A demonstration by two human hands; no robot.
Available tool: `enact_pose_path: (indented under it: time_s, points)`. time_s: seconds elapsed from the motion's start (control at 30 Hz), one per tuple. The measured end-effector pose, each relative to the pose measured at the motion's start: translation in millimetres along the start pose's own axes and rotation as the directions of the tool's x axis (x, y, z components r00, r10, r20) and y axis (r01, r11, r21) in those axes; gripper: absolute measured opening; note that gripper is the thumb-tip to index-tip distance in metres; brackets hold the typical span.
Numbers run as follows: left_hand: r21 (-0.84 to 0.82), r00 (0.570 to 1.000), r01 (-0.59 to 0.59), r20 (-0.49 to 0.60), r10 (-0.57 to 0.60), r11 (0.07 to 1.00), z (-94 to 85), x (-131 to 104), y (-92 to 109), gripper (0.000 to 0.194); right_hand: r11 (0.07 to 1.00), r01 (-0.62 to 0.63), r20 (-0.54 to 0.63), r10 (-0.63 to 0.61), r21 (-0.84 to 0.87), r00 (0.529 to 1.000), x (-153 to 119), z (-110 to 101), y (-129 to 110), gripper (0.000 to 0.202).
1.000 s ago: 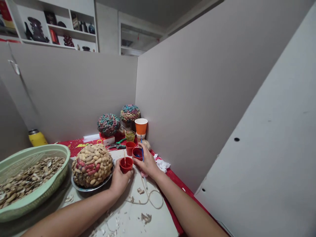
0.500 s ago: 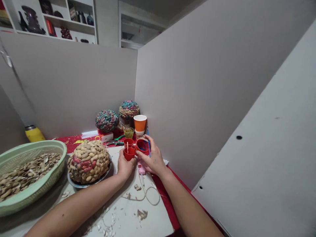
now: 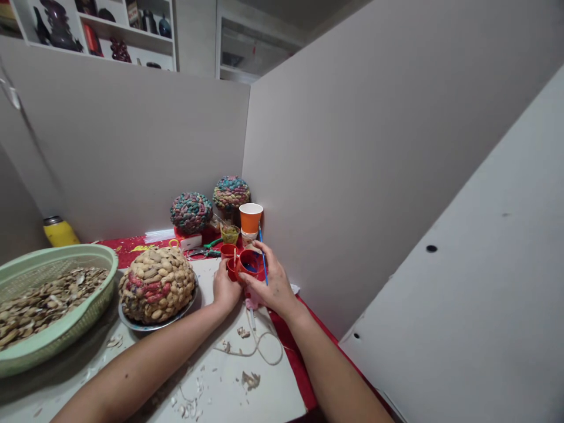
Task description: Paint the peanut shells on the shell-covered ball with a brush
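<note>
My left hand is closed around a small red cup, partly hidden behind the other cup. A pale stick stands up by its rim. My right hand grips a second red cup with dark blue liquid inside, tilted so its opening faces me. Between the fingers of that hand is also a slim blue paintbrush. The two held cups overlap in view; whether they touch I cannot tell. Just behind them stands a third red cup.
At the left a peanut-covered ball, partly red, rests in a metal bowl. Beside it is a green basket of shells. Behind are two colourful peanut balls, orange paper cup and pliers. Cord and shell scraps lie in front.
My right hand has brought its cup leftward, close over the left hand's cup, with its opening turned more toward me. The pale stick now stands further right. The view has shifted slightly.
</note>
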State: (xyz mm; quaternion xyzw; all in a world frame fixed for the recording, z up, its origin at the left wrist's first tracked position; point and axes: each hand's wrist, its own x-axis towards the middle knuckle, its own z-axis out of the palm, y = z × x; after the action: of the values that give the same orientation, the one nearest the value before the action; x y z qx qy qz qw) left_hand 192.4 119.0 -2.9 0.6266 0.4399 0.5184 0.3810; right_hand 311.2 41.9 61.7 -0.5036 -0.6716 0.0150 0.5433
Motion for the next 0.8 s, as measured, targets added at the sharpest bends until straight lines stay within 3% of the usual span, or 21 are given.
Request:
enact_pose_path:
  time_s: [0.17,0.33,0.53,0.8]
  points:
    - [-0.041,0.998,-0.057,0.029,0.059,0.998,-10.0,-4.6,8.0,0.038,1.0,0.015,0.068,-0.016,0.015,0.998,-3.6,-2.2,-7.7,0.074]
    - [-0.106,0.998,-0.043,0.034,0.047,0.993,-21.4,-16.1,15.2,0.038,0.999,0.022,0.109,-0.025,0.03,0.994,-4.0,-6.1,-11.1,0.076]
    - [-0.135,0.993,-0.05,0.1,0.063,0.99,-43.4,-43.7,32.4,0.088,0.998,0.015,0.193,-0.027,0.062,0.981,-2.4,-13.7,-17.4,0.077]
    - [-0.236,0.959,-0.103,0.235,0.16,0.966,-60.1,-58.2,68.4,0.076,0.993,0.029,0.311,-0.063,0.113,0.948,-2.5,-23.9,-46.7,0.077]
